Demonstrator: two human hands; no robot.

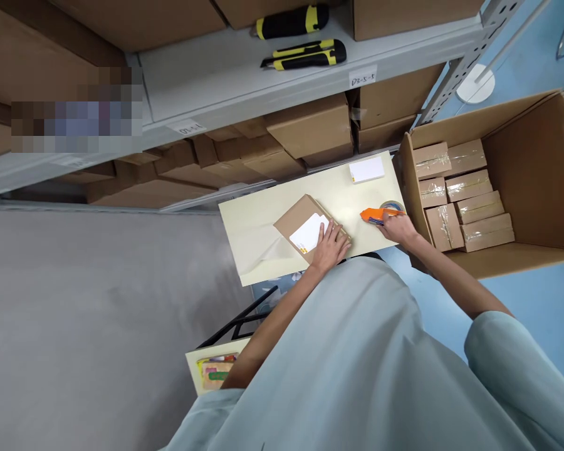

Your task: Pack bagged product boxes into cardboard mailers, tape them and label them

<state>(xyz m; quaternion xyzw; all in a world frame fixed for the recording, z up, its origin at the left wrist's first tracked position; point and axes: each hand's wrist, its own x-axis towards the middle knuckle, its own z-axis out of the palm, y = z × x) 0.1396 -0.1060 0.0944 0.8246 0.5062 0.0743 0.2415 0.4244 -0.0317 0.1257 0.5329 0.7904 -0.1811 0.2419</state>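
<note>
A small brown cardboard box (291,220) lies at an angle on the pale yellow tabletop (343,191). My left hand (328,249) rests on its near right part, fingers stretched out, partly over a white label (308,233) on the top. To the right, my right hand (397,228) is closed on an orange tape dispenser (373,215), its tip pointing left toward the box. A tape roll (393,205) shows just behind it; whether it sits in the dispenser I cannot tell. Thin see-through film (263,250) lies left of the box.
A white label stack (366,170) lies at the table's back right. A large open carton (536,181) with several taped small boxes (479,207) stands on the right. Two yellow-black utility knives (310,55) lie on the grey shelf (207,78) above; several cardboard boxes (310,125) fill the shelf below.
</note>
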